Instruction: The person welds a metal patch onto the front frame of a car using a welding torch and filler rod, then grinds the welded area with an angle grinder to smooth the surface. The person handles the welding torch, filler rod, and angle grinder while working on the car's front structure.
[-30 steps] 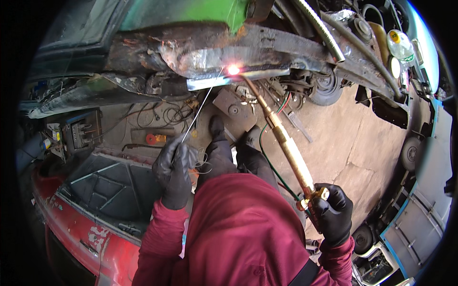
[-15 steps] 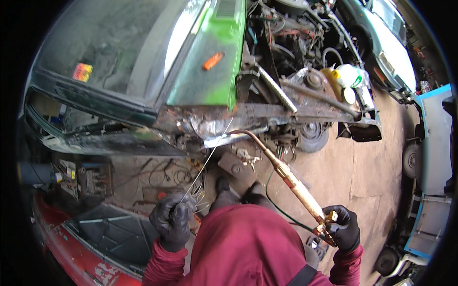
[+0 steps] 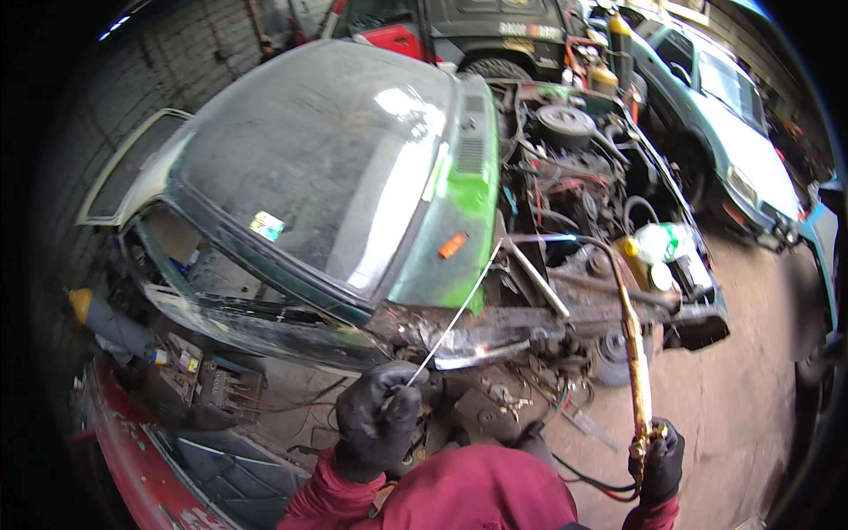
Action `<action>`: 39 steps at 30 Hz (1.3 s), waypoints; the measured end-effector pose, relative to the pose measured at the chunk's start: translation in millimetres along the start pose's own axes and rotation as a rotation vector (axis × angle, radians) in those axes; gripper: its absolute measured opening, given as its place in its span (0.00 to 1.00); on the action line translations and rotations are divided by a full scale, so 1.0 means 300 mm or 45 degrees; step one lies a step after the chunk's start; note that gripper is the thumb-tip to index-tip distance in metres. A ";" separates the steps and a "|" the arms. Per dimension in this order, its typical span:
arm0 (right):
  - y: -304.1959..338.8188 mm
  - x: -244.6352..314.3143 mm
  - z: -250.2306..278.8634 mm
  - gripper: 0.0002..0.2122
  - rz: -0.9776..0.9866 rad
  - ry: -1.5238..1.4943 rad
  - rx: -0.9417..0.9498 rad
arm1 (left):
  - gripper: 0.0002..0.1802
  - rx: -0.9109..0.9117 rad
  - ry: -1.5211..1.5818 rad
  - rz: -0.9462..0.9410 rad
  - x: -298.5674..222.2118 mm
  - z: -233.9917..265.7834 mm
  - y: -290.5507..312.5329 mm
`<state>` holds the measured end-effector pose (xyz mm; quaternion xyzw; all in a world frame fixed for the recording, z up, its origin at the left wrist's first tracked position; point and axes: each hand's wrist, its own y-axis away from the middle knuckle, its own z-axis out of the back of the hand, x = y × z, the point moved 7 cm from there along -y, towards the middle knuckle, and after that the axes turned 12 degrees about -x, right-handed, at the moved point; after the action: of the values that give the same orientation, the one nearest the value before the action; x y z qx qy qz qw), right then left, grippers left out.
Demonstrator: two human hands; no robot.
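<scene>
My left hand [image 3: 380,424], in a black glove, is closed on a thin filler rod [image 3: 456,320] that slants up and to the right. A long brass gas welding torch [image 3: 635,362] is gripped by its valve end in my gloved right hand [image 3: 661,461]. Its copper neck bends left, and a narrow bluish flame [image 3: 546,238] streams from the nozzle toward the rod's far tip. Rod and flame are held up over the front wing area of a stripped green car [image 3: 415,291]. Below them runs a bare, shiny metal patch [image 3: 486,352] along its sill.
An orange object [image 3: 452,246] lies on the green scuttle panel. The engine bay [image 3: 574,168] is uncovered, with bottles [image 3: 662,243] at its corner. Dark hoses [image 3: 587,481] trail from the torch. A red car panel [image 3: 132,442] is at lower left, a pale car [image 3: 733,132] at right.
The view has tilted up, showing more of the workshop. Both hands have raised rod and torch away from the sill; the torch stands more upright, and a flame now shows at its nozzle.
</scene>
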<state>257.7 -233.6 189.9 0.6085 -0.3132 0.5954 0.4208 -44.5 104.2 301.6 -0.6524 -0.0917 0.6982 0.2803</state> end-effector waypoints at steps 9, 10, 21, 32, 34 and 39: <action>-0.324 -0.028 0.256 0.23 0.112 0.025 0.045 | 0.10 0.115 -0.585 -0.631 -0.235 -0.393 -0.320; -0.369 -0.052 0.305 0.23 0.118 0.036 0.046 | 0.11 0.115 -0.619 -0.653 -0.214 -0.464 -0.374; -0.608 -0.024 0.614 0.23 0.096 -0.086 -0.004 | 0.46 0.646 -1.453 -0.163 0.483 -0.971 -0.792; -0.578 0.262 0.734 0.30 0.150 0.245 -0.253 | 0.55 0.838 -1.652 0.033 0.766 -0.811 -0.813; -0.586 0.307 0.711 0.31 0.191 0.268 -0.215 | 0.54 0.852 -1.556 0.032 0.749 -0.785 -0.814; -0.663 0.328 0.546 0.21 0.324 0.457 -0.113 | 0.48 0.713 -1.381 -0.027 0.657 -0.710 -0.823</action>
<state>518.2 -277.3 269.9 0.4292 -0.3335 0.7281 0.4177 229.1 358.2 226.0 -0.1044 -0.0407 0.9256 0.3615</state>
